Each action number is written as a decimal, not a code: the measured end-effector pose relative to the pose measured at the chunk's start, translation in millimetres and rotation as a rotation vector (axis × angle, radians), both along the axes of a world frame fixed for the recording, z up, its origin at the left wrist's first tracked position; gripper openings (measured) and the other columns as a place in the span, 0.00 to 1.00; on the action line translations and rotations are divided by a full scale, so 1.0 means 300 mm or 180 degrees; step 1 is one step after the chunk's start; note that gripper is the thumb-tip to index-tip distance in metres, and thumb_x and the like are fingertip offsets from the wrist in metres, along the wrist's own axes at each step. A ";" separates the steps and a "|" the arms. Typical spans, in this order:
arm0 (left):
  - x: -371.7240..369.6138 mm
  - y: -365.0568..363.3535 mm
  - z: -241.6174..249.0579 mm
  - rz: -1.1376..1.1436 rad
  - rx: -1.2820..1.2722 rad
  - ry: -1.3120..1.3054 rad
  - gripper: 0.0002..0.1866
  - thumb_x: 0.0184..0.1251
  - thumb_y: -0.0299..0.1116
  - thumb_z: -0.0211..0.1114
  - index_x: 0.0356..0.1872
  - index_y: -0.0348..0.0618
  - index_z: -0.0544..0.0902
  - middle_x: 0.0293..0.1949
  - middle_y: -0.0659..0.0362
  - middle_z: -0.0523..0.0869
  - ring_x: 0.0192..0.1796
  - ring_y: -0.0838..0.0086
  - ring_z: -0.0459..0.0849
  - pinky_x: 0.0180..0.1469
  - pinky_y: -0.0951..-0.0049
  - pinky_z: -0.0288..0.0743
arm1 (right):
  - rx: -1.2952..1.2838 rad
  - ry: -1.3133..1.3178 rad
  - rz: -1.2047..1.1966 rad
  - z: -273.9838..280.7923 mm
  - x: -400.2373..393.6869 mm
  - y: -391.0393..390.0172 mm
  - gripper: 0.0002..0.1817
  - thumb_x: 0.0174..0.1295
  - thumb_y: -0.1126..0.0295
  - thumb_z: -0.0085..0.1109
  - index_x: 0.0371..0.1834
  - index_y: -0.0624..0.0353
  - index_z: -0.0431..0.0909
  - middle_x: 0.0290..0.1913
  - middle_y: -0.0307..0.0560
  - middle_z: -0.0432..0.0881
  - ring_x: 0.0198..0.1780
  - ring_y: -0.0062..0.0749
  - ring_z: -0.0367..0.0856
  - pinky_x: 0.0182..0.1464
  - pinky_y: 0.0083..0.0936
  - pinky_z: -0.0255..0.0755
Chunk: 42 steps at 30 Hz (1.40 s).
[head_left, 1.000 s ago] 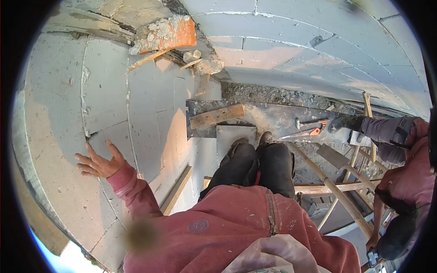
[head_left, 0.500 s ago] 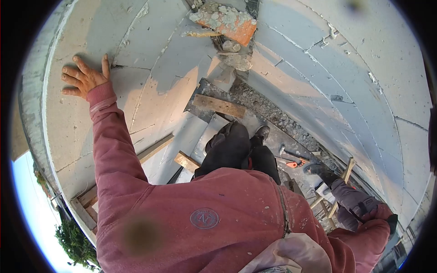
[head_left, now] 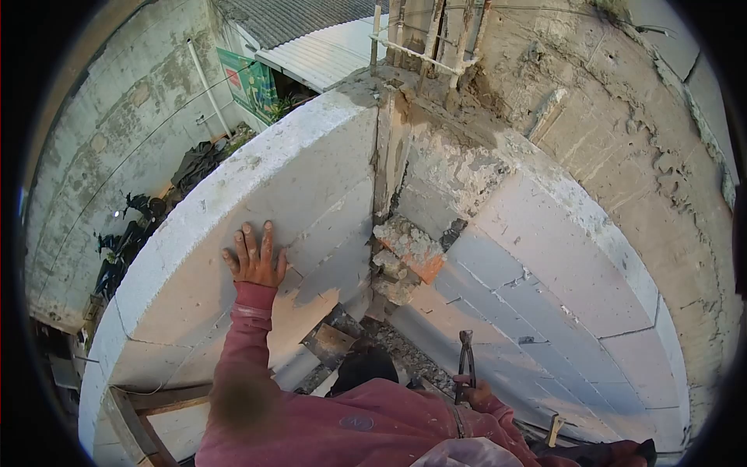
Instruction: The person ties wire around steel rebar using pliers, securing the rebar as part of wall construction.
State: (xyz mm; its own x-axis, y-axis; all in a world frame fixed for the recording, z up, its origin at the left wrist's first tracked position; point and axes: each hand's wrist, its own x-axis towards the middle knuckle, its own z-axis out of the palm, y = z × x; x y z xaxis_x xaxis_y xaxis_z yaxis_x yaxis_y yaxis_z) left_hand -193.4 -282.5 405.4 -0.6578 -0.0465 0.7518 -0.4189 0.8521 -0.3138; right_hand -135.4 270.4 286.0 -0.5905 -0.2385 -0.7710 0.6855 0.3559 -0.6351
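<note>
Head view looks down a corner of block wall, and low at the right the right hand [head_left: 476,391] is closed around the lower handles of a pair of pincers [head_left: 466,359], jaws pointing up. Dark steel, stiff and fairly heavy for its size, it is best gripped well down both handles, as here; the jaws look shut, though they are small in view. Left hand [head_left: 254,261] lies flat with fingers spread on the left block wall [head_left: 311,179], pale, chalky and smooth-faced. At the corner sits a broken orange brick [head_left: 412,251] crusted with rough mortar. Right block wall [head_left: 545,272] shows thin joints, and rusty rebar [head_left: 432,35] rises above.
</note>
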 end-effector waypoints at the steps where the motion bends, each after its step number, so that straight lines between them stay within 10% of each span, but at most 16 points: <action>1: 0.011 0.016 0.008 -0.0127 0.0256 0.0034 0.38 0.53 0.49 0.65 0.67 0.53 0.66 0.70 0.45 0.57 0.75 0.54 0.45 0.71 0.45 0.25 | -0.0250 0.0218 -0.0204 0.116 -0.066 -0.116 0.26 0.48 0.82 0.46 0.54 0.61 0.76 0.47 0.49 0.80 0.50 0.36 0.79 0.51 0.30 0.75; 7: -0.146 0.251 0.212 -0.2752 0.2462 -0.0475 0.37 0.53 0.45 0.68 0.64 0.39 0.67 0.65 0.40 0.65 0.69 0.49 0.62 0.69 0.49 0.51 | -0.2014 0.1007 -0.0350 0.646 -0.388 -0.558 0.31 0.42 0.81 0.43 0.57 0.67 0.71 0.54 0.55 0.76 0.54 0.45 0.77 0.54 0.39 0.74; 11: -0.504 0.468 0.359 -0.4255 0.6959 -0.1464 0.34 0.66 0.48 0.59 0.64 0.33 0.63 0.60 0.43 0.72 0.61 0.58 0.74 0.63 0.60 0.67 | -0.2484 0.0972 -0.0320 0.950 -0.626 -0.721 0.30 0.41 0.80 0.43 0.55 0.70 0.70 0.54 0.61 0.75 0.53 0.52 0.78 0.55 0.48 0.74; 14: -0.676 0.537 0.557 -0.4005 0.8444 -0.2187 0.27 0.69 0.47 0.56 0.59 0.36 0.67 0.47 0.52 0.80 0.44 0.60 0.83 0.46 0.61 0.81 | -0.2413 0.0667 -0.0134 1.091 -0.826 -0.757 0.28 0.39 0.78 0.48 0.51 0.67 0.73 0.53 0.62 0.75 0.52 0.58 0.77 0.55 0.56 0.72; 20: -0.807 0.587 0.635 -0.4075 0.9424 -0.1273 0.16 0.72 0.41 0.52 0.48 0.37 0.72 0.40 0.53 0.80 0.41 0.62 0.83 0.41 0.60 0.82 | -0.1889 0.0375 0.0167 1.243 -1.029 -0.697 0.22 0.40 0.79 0.46 0.44 0.66 0.73 0.54 0.67 0.73 0.50 0.65 0.77 0.52 0.59 0.73; 33: -0.882 0.688 0.586 -0.5298 1.0388 -0.1095 0.24 0.72 0.46 0.49 0.59 0.37 0.66 0.57 0.48 0.74 0.57 0.55 0.77 0.57 0.52 0.75 | -0.0855 0.0480 0.0246 1.437 -1.041 -0.730 0.21 0.38 0.84 0.45 0.41 0.71 0.69 0.51 0.75 0.73 0.50 0.73 0.75 0.46 0.61 0.76; 42: -0.946 0.691 0.586 -0.6814 1.0138 -0.1095 0.31 0.70 0.52 0.49 0.62 0.37 0.64 0.57 0.50 0.74 0.60 0.57 0.74 0.63 0.51 0.69 | -0.0921 0.0654 0.0208 1.457 -1.034 -0.771 0.18 0.39 0.86 0.44 0.39 0.70 0.65 0.43 0.71 0.77 0.42 0.62 0.81 0.40 0.49 0.82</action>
